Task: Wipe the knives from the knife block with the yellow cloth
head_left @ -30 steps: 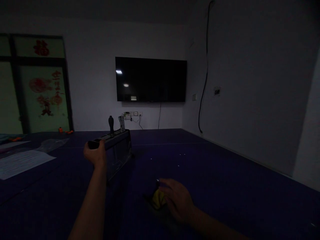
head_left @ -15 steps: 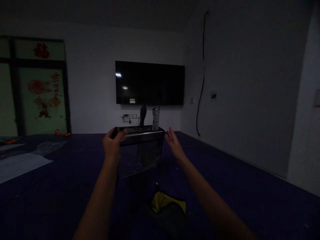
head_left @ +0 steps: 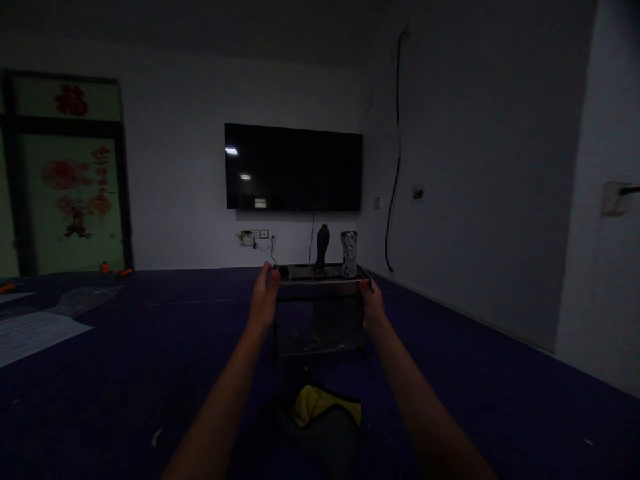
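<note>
In a dim room I hold a shiny metal knife block (head_left: 320, 313) out in front of me, lifted above the dark blue surface (head_left: 475, 373). My left hand (head_left: 265, 300) grips its left end and my right hand (head_left: 373, 308) grips its right end. A black handle (head_left: 323, 248) and a silvery patterned handle (head_left: 349, 253) stick up from slots in its top. A yellow and dark cloth (head_left: 323, 413) lies below the block, between my forearms.
A black TV (head_left: 293, 167) hangs on the far wall above a socket strip with cables. White sheets and clear plastic (head_left: 45, 323) lie at the left. A glass door with red paper cuttings (head_left: 70, 193) is at the far left.
My right hand left the yellow cloth, rose and closed on the block's right end. The block swung from angled at the left to square in front of me.
</note>
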Motion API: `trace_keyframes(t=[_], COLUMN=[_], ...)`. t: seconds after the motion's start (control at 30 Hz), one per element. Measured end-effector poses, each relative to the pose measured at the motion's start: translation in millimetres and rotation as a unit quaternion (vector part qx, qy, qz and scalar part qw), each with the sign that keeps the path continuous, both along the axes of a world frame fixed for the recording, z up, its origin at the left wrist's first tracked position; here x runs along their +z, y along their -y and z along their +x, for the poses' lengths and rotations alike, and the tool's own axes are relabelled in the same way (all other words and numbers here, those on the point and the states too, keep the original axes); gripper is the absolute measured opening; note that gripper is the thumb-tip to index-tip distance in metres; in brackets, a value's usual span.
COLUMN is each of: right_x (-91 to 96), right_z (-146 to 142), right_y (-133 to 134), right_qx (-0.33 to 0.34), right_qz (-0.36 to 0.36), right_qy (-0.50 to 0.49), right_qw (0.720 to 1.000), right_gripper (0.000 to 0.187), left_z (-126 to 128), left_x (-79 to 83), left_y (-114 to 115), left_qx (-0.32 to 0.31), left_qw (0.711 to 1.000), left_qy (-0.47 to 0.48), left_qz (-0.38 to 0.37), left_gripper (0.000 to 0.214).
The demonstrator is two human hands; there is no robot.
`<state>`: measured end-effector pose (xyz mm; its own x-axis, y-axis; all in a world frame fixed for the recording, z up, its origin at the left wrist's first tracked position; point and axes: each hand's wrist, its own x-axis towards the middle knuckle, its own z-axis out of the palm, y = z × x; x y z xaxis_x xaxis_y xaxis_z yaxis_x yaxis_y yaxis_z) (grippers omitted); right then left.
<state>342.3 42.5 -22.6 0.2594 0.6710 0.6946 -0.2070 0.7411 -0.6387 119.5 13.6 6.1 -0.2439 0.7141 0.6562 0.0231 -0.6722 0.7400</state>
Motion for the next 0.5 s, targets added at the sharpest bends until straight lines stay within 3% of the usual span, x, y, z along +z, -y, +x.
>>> trace_keyframes(t=[0.17,0.33,0.4,0.5], right_x=[1.8,-6.5,-11.9,-20.1], right_z=[25,56,72,93], right_y=[-1,-4,-5,-7], right_qx=[-0.233,-0.352,-0.462,-0.564], right_qz=[0.006,0.005,0.006,-0.002], right_qy=[0.000,-0.046,-0.025,-0.006], right_qw=[0.972,0.935,0.886,0.826], right_gripper=[0.078,0.085,0.084,0.085], left_z=[-8,-20,-24,-27], left_x=[3.4,8.3,8.0,7.8], left_y=[0,-1,-2,-2], left_qx=[0.030,0.081,0.096,0.114], left_qw=[0.999,0.997,0.995,0.994], left_qy=[-0.041,-0.015,-0.005,0.002], left_qz=[0.014,0.006,0.005,0.006], left_gripper=[0.059,0.040,0.038,0.036])
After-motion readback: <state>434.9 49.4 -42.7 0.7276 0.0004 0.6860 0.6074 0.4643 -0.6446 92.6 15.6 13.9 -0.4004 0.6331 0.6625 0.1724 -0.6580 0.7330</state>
